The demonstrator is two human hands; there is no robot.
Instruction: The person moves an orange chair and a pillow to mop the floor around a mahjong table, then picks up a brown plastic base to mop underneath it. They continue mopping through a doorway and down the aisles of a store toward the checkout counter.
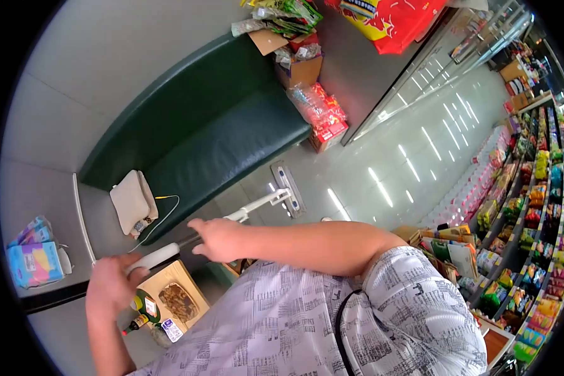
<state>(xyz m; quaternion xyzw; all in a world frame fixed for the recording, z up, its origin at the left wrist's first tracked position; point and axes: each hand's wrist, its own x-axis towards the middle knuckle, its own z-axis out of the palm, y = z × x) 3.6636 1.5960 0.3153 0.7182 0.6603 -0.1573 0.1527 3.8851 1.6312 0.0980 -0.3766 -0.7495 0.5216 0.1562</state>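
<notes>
Both hands grip a mop (232, 216): the left hand (111, 282) closed on the handle's end, the right hand (218, 239) further along. Its flat head (288, 188) rests on the floor (407, 144) beside the green bench (219, 138).

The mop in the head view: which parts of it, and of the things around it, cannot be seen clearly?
- Mop handle: hidden where the left hand and right hand grip it.
- Mop head: underside hidden against the floor.
- Shelf goods: labels too small, lens-warped.
- Cardboard box: partly hidden by the shirt.
</notes>
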